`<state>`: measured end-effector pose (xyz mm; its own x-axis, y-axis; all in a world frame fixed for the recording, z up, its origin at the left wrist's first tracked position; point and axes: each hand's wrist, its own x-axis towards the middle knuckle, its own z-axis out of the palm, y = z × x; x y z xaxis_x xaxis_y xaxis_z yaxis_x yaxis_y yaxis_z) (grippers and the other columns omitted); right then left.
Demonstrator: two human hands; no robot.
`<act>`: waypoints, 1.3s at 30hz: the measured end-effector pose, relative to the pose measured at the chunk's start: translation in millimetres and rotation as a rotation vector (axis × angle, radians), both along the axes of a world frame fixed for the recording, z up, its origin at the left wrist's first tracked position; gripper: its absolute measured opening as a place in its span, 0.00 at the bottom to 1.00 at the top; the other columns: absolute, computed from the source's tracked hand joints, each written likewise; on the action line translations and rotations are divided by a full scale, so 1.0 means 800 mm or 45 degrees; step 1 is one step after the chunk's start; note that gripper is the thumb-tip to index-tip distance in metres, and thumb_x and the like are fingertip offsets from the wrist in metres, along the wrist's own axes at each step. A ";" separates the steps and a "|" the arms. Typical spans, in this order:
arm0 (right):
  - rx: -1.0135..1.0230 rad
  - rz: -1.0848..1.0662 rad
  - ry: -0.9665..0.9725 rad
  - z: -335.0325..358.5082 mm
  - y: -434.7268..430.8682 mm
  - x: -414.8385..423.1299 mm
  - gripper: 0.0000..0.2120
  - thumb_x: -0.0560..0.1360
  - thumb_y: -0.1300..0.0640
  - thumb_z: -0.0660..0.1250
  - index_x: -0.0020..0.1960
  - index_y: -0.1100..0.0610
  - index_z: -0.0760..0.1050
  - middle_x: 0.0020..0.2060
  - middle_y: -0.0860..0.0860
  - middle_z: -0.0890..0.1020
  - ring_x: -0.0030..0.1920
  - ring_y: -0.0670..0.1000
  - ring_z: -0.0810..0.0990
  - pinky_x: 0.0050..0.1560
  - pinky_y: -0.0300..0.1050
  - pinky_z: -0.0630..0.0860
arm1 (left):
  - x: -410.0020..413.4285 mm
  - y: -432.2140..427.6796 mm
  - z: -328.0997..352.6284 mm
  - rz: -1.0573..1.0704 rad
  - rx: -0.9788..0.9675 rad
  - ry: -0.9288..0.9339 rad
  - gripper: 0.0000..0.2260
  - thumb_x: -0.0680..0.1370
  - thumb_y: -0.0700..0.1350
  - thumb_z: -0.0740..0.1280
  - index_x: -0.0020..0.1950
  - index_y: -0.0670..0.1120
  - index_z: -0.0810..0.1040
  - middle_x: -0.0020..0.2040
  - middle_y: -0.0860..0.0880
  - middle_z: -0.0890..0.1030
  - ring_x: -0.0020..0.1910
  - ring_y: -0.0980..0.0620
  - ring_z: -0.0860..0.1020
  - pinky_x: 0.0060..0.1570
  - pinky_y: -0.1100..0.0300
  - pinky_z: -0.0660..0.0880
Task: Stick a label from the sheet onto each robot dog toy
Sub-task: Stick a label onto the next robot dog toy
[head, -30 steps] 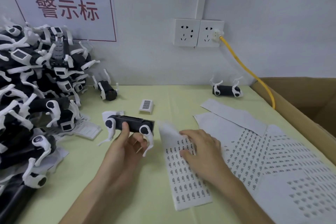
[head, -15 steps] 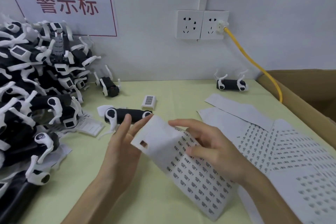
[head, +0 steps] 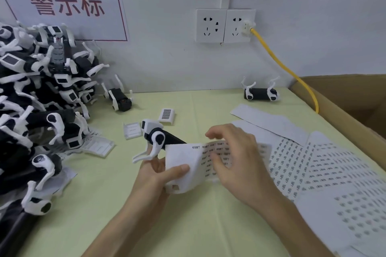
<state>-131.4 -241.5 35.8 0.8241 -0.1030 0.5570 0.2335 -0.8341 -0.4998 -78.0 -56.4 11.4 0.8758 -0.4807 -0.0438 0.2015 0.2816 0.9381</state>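
A black robot dog toy (head: 157, 137) with white legs is raised off the table, head pointing up and left. My left hand (head: 155, 177) holds it from below, and its thumb presses the blank end of a curled label sheet (head: 183, 162) against it. The sheet hides the toy's rear half. My right hand (head: 236, 162) lies over the printed part of the sheet, its curled fingertips pinching at the rows of small labels. I cannot see a peeled label.
A big pile of robot dog toys (head: 41, 110) fills the left side. Single toys lie at the back (head: 119, 99) and by the wall (head: 261, 94). Small white covers (head: 166, 115) lie nearby. More label sheets (head: 313, 173) spread right, beside a cardboard box (head: 344, 102) and yellow cable (head: 288, 71).
My left hand has lifted the toy off the table and its thumb has come onto the sheet's end. The sheet has curled up, and my right hand has shifted onto its printed rows.
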 end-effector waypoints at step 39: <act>0.123 0.171 -0.299 -0.017 0.023 0.000 0.06 0.76 0.59 0.70 0.40 0.58 0.83 0.39 0.47 0.83 0.37 0.48 0.80 0.34 0.49 0.77 | -0.024 -0.015 -0.002 0.387 0.065 -0.436 0.27 0.71 0.41 0.78 0.68 0.47 0.72 0.36 0.55 0.84 0.33 0.59 0.81 0.32 0.69 0.76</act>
